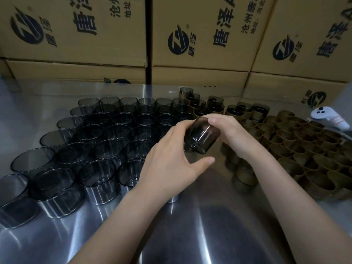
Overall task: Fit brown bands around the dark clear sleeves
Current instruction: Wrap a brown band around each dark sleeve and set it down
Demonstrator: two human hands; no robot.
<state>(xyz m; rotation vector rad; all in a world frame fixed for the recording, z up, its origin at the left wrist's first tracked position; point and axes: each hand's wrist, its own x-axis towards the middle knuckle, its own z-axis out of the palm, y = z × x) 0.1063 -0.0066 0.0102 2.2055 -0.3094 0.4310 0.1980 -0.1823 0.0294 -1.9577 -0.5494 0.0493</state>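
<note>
Both hands hold one dark clear sleeve tilted above the middle of the steel table. It looks brownish, as if a brown band lies around it. My left hand grips its lower left side with the thumb stretched out below it. Over the top right edge curl the fingers of my right hand. Several bare dark clear sleeves stand in rows on the left. Loose brown bands crowd the right side. A few banded sleeves are stacked at the back centre.
The steel table reflects light in front of my arms. Printed cardboard boxes form a wall behind the table. A white handheld controller lies at the far right beside the bands.
</note>
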